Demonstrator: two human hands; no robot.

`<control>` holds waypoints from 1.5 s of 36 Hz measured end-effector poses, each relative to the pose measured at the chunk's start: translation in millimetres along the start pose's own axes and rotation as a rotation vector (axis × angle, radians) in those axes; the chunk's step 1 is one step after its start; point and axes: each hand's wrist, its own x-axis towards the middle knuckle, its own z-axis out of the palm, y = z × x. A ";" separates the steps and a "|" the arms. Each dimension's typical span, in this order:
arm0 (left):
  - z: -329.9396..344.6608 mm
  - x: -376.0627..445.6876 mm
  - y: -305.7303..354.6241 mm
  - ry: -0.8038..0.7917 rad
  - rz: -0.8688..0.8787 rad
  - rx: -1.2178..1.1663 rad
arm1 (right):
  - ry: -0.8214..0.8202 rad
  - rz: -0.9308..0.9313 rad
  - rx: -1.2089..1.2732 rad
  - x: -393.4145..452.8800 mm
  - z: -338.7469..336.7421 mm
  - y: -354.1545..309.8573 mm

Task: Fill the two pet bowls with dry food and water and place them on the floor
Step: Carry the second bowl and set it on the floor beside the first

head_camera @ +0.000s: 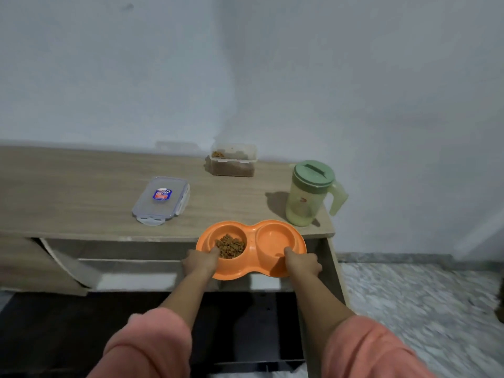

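Hands grip the orange double bowl point(251, 248) at the worktop's point(81, 192) near edge: left hand point(200, 261) by the kibble point(230, 246) side, right hand point(302, 264) by the other. Farther back stand the green jug point(311, 193), food container point(231, 160) and lid point(161, 199).

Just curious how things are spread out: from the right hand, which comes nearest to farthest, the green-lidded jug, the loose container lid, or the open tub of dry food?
1. Green-lidded jug, right, near the counter's end.
2. Open tub of dry food, back by the wall.
3. Loose container lid, far left.
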 end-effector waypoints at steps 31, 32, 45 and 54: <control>26.1 -82.1 -49.9 -0.087 0.044 0.064 | 0.038 0.078 0.055 -27.9 -61.2 84.0; 27.3 -82.5 -46.4 -0.089 0.059 0.071 | 0.043 0.076 0.068 -27.9 -63.9 82.9; 81.2 -125.8 -2.9 -0.097 0.148 0.051 | 0.056 0.061 0.149 12.7 -135.5 82.2; 183.5 -185.2 20.3 -0.067 0.112 -0.035 | 0.059 0.008 0.097 81.1 -234.7 91.5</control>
